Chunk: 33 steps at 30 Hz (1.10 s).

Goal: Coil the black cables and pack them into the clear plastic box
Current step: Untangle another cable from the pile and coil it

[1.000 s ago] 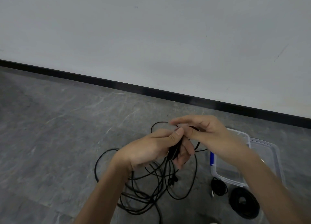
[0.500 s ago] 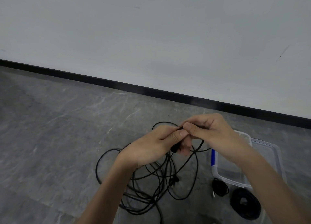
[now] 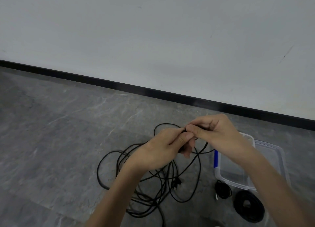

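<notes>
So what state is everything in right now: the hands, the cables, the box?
Left hand: pinches the loose cable, raised off the floor.
Right hand: pinches the same cable, against the left thumb.
Loose cable: uncoiled, tangled on the floor.
Small coil: wound, on the floor outside the box.
Big coil: wound, on the floor outside the box.
Box: open, no cable seen inside.

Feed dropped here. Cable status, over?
Left hand and right hand both pinch tangled cable. Small coil, big coil on floor beside box, unpacked. Nothing seen blocking.
</notes>
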{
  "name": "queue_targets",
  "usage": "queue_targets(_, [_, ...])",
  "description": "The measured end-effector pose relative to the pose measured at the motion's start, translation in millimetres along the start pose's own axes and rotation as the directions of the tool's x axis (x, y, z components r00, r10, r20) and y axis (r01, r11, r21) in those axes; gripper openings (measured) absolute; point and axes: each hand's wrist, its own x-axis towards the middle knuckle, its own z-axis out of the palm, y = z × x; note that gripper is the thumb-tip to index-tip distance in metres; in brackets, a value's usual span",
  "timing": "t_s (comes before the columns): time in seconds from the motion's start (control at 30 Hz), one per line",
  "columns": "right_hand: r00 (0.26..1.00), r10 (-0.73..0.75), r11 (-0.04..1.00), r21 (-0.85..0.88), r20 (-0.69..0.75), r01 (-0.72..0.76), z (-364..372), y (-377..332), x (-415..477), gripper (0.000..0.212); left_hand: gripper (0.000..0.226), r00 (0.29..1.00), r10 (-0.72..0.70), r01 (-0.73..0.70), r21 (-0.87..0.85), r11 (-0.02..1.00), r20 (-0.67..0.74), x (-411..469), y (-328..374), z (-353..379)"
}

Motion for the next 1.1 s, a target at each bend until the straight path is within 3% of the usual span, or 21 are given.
queue_targets(0.1, [0.999,0.038,0.997,0.073,-0.008,-0.037,-2.9,1.1,0.5,0.028,0.032,0.999,0.02,-0.008,-0.265,0.964,0.039,-1.7,4.6,-4.2])
queue_targets(0.2, [0.998,0.05,0.99,0.134,-0.044,-0.044,-3.6,1.3,0.2,0.028,0.032,0.993,0.03,0.033,-0.521,0.853,0.112,-5.1,8.9,-12.1])
queue_targets(0.3, [0.996,0.058,0.99,0.13,-0.062,-0.05,0.9,1.6,1.0,0.026,0.031,0.985,0.064,0.063,-0.682,0.729,0.16,-6.6,10.8,-13.9])
queue_targets(0.37, [0.997,0.057,0.993,0.103,-0.054,-0.051,6.7,1.8,2.9,0.024,0.029,0.987,0.108,0.009,-0.724,0.69,0.116,-7.1,10.3,-14.3])
queue_targets(0.53, [0.986,0.118,0.993,-0.028,0.121,-0.115,22.8,2.4,2.0,0.042,0.024,0.986,0.152,-0.162,-0.572,0.804,-0.067,-7.4,3.9,-18.0])
queue_targets(0.67, [0.972,0.161,0.985,-0.086,0.174,-0.148,25.0,-0.2,0.5,0.023,0.024,0.982,0.14,-0.185,-0.488,0.853,-0.126,-5.4,1.8,-15.7])
queue_targets(0.8, [0.955,0.223,0.975,-0.024,0.194,-0.223,26.0,1.3,0.7,0.019,0.021,0.98,0.137,-0.184,-0.384,0.905,-0.146,-2.9,-0.3,-11.4])
queue_targets(0.87, [0.944,0.239,0.971,-0.085,0.227,-0.225,26.9,1.3,-0.4,0.018,0.022,0.974,0.139,-0.198,-0.379,0.904,-0.177,-1.5,-2.3,-12.7])
queue_targets(0.97, [0.93,0.236,0.965,-0.181,0.281,-0.19,27.9,1.4,-2.8,0.013,0.028,0.943,0.148,-0.249,-0.335,0.909,-0.298,0.0,-4.7,-16.6])
queue_targets(1.1, [0.911,0.231,0.967,-0.183,0.34,-0.177,30.2,-4.0,-4.8,0.014,0.023,0.879,0.157,-0.267,-0.193,0.944,-0.451,1.6,-9.6,-15.2])
